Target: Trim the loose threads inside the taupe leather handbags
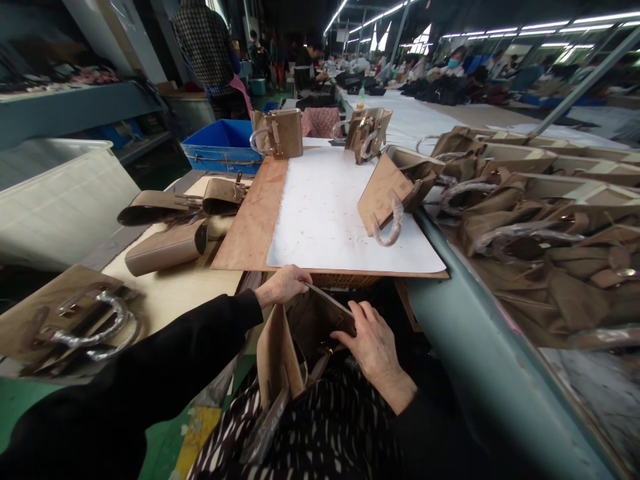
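A tan handbag (280, 353) stands tilted on my lap below the table's front edge, with its top facing up and a wrapped handle hanging towards me. My left hand (284, 285) is closed on the far corner of the bag's upper rim. On the right end of the same rim, my right hand (371, 340) grips with the thumb inside and the fingers outside. Part of the bag's inside shows dark between my hands, with a small gold metal fitting near my right thumb. The bag's lower part is hidden against my patterned clothing.
A white sheet (320, 207) covers the brown board (245, 227) ahead, with a tilted handbag (387, 190) on its right. Several bags pile up at right (540, 220). More bag pieces (167, 247) lie at left, near a blue crate (220, 143). Other people work farther back.
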### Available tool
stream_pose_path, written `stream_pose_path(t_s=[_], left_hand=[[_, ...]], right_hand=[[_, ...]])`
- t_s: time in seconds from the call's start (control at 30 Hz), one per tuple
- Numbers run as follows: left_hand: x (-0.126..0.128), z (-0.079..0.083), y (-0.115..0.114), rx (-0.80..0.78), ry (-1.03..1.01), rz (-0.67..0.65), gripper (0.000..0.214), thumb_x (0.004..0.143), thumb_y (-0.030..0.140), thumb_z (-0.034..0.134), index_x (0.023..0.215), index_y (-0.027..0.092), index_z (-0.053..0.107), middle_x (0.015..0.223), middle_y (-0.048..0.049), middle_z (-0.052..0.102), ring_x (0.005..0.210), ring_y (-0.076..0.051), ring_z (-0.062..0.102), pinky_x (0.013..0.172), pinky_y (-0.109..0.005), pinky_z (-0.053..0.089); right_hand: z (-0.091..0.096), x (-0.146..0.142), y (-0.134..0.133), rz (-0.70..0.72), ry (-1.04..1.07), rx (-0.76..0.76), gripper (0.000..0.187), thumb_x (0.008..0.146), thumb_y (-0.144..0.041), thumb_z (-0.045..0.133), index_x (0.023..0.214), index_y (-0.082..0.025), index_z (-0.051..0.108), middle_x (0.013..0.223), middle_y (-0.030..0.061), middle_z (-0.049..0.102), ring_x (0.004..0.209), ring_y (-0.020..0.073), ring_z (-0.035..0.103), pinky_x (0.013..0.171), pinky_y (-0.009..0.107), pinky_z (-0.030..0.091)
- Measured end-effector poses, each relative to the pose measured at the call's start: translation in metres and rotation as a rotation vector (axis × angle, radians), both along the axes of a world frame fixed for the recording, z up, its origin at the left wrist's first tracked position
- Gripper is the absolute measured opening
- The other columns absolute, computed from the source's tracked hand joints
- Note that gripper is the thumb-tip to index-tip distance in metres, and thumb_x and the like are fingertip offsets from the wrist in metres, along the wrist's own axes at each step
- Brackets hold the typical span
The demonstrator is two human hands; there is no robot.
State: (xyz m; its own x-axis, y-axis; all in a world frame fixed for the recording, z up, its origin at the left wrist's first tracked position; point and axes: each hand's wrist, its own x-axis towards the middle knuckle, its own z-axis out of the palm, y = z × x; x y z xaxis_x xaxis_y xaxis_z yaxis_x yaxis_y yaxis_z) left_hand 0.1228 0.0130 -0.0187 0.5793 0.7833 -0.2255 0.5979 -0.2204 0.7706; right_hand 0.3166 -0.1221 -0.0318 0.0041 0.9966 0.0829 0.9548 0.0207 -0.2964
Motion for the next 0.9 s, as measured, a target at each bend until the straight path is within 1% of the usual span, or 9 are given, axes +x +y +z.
stream_pose_path(t_s=[0.07, 0.17, 0.23, 0.3, 0.43, 0.6, 0.73, 0.83, 0.9], left_hand=[[0.002, 0.002, -0.001, 0.015, 0.032, 0.017, 0.021, 0.063, 0.017, 0.048, 0.074, 0.011, 0.065, 0.06, 0.0003, 0.055, 0.058, -0.012, 0.047, 0.054, -0.021, 0.035], [0.004, 0.005, -0.003, 0.036, 0.078, 0.041, 0.022, 0.062, 0.017, 0.047, 0.073, 0.011, 0.065, 0.059, 0.0002, 0.055, 0.059, -0.012, 0.048, 0.054, -0.021, 0.035], [0.003, 0.005, -0.003, 0.041, 0.086, 0.04, 0.023, 0.063, 0.017, 0.047, 0.074, 0.011, 0.066, 0.062, -0.0001, 0.057, 0.061, -0.013, 0.049, 0.056, -0.021, 0.036], [0.002, 0.005, -0.001, 0.032, 0.065, 0.004, 0.024, 0.063, 0.017, 0.047, 0.077, 0.012, 0.066, 0.066, -0.0005, 0.06, 0.065, -0.013, 0.051, 0.06, -0.021, 0.038], [-0.003, 0.006, 0.002, -0.003, 0.019, -0.096, 0.027, 0.065, 0.017, 0.047, 0.083, 0.014, 0.067, 0.074, -0.0004, 0.063, 0.07, -0.014, 0.053, 0.065, -0.021, 0.039], [-0.003, 0.013, 0.002, -0.002, 0.053, -0.148, 0.028, 0.066, 0.017, 0.046, 0.084, 0.013, 0.068, 0.072, 0.0, 0.063, 0.068, -0.013, 0.052, 0.063, -0.02, 0.039], [0.0, 0.015, 0.002, 0.012, 0.08, -0.143, 0.028, 0.067, 0.016, 0.046, 0.083, 0.013, 0.068, 0.069, 0.0005, 0.062, 0.066, -0.012, 0.052, 0.062, -0.02, 0.039], [0.001, 0.013, 0.001, 0.033, 0.09, -0.132, 0.027, 0.067, 0.016, 0.047, 0.084, 0.013, 0.069, 0.069, 0.0007, 0.063, 0.066, -0.012, 0.052, 0.063, -0.02, 0.039], [0.003, 0.011, 0.0, 0.056, 0.106, -0.116, 0.027, 0.067, 0.015, 0.047, 0.084, 0.014, 0.069, 0.071, 0.0004, 0.064, 0.067, -0.013, 0.053, 0.065, -0.02, 0.04]], right_hand=[[-0.002, -0.006, 0.003, -0.035, -0.083, 0.012, 0.043, 0.068, -0.036, 0.067, 0.104, -0.02, 0.05, 0.095, 0.0081, 0.054, 0.089, 0.0254, 0.052, 0.074, 0.034, 0.041], [-0.009, -0.011, 0.007, -0.067, -0.136, 0.039, 0.023, 0.07, -0.024, 0.064, 0.089, -0.021, 0.051, 0.088, 0.0048, 0.054, 0.085, 0.0218, 0.052, 0.067, 0.03, 0.039], [-0.016, -0.009, 0.01, -0.073, -0.094, 0.072, 0.014, 0.073, -0.023, 0.061, 0.083, -0.021, 0.052, 0.086, 0.0027, 0.053, 0.082, 0.0188, 0.052, 0.062, 0.027, 0.038], [-0.023, -0.004, 0.013, -0.063, 0.018, 0.096, 0.008, 0.076, -0.027, 0.058, 0.08, -0.022, 0.055, 0.081, 0.0002, 0.053, 0.074, 0.0148, 0.053, 0.058, 0.024, 0.036], [-0.03, 0.006, 0.018, -0.029, 0.254, 0.109, 0.016, 0.08, -0.036, 0.053, 0.073, -0.022, 0.059, 0.073, -0.0029, 0.052, 0.062, 0.0099, 0.051, 0.056, 0.021, 0.035], [-0.031, 0.011, 0.024, -0.001, 0.322, 0.108, 0.023, 0.082, -0.038, 0.051, 0.069, -0.021, 0.058, 0.072, -0.0029, 0.052, 0.067, 0.0101, 0.052, 0.061, 0.02, 0.036], [-0.034, 0.012, 0.025, 0.014, 0.215, 0.147, 0.024, 0.085, -0.037, 0.048, 0.071, -0.02, 0.058, 0.072, -0.0015, 0.052, 0.068, 0.0108, 0.051, 0.063, 0.02, 0.036], [-0.034, 0.009, 0.025, 0.049, 0.051, 0.19, 0.023, 0.086, -0.033, 0.046, 0.072, -0.019, 0.058, 0.074, 0.0014, 0.054, 0.075, 0.0139, 0.051, 0.068, 0.023, 0.037], [-0.031, 0.006, 0.025, 0.065, -0.062, 0.198, 0.019, 0.086, -0.029, 0.046, 0.08, -0.019, 0.06, 0.077, 0.0033, 0.056, 0.077, 0.0162, 0.051, 0.071, 0.027, 0.036]])
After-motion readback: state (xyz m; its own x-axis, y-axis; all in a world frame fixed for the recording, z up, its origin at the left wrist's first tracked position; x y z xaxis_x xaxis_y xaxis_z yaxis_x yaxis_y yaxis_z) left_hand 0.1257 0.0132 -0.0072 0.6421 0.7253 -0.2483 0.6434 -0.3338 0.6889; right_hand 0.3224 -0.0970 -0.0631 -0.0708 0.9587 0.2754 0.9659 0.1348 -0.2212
